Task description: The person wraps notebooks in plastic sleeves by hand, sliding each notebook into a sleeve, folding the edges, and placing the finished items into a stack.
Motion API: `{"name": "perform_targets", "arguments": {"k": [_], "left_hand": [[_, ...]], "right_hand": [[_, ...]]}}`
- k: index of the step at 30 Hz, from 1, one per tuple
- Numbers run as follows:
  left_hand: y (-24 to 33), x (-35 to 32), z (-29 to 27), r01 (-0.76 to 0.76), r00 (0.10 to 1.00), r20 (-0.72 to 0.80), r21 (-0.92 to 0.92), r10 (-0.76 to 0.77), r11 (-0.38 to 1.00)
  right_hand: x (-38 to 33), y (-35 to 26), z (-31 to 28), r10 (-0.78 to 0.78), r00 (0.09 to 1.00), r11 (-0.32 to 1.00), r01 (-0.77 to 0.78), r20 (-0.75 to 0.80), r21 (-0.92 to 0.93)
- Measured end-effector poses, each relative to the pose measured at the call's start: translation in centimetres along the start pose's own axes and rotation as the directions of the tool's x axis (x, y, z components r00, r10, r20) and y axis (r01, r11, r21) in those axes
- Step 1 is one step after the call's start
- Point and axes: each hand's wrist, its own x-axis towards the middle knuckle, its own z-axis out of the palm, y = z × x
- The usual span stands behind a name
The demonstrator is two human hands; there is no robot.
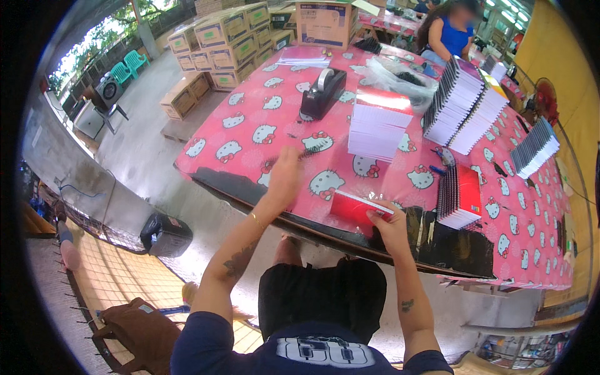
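Note:
My right hand (389, 224) grips a small red-covered notebook (355, 211) by its right end, thumb on top, at the table's near edge. To its left, my left hand (285, 178) is raised over the table and smeared by motion. Its fingers look closed on a thin black spiral binding coil (317, 149), which sticks out to the right and is blurred too. Beyond the notebook stands a tall stack of white-paged books (377, 130) with a shiny red top cover. A shorter stack of red spiral notebooks (459, 197) with black coils sits to the right.
The pink patterned table (244, 134) has black tape along its near edge. On it stand a black tape dispenser (324, 94), a plastic bag of black coils (406, 78), taller spiral notebook stacks (459, 103) and a blue pen (437, 169). Cartons (231, 40) and a person (451, 37) are beyond.

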Motion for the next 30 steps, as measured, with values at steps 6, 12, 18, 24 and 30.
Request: {"name": "perform_targets", "arguments": {"k": [6, 12, 18, 24, 30], "left_hand": [[7.8, -4.5, -3.5, 0.201, 0.972, 0.191, -0.371, -0.137, 0.907], [8.8, -4.9, -5.3, 0.045, 0.996, 0.089, -0.3, -0.019, 0.953], [8.1, -4.6, -4.9, -0.01, 0.998, 0.056, -0.243, 0.024, 0.97], [7.4, -4.2, -4.6, 0.012, 0.991, 0.131, -0.243, 0.021, 0.97], [6.6, -2.1, -5.4, -0.133, 0.913, 0.332, -0.306, 0.237, 0.943]], "right_hand": [[-0.4, 0.3, -0.1, 0.0, 1.0, 0.999, 0.001, 0.013, -0.049], [-1.2, 0.2, 0.6, 0.002, 1.0, 1.0, -0.002, 0.009, -0.016], [-0.8, 0.5, 0.3, 0.012, 1.0, 0.999, -0.012, 0.027, -0.036], [-0.8, 1.0, 0.0, -0.022, 0.999, 0.998, 0.025, 0.043, -0.062], [-1.2, 0.9, 0.0, 0.018, 0.999, 0.999, -0.017, 0.051, -0.034]]}}
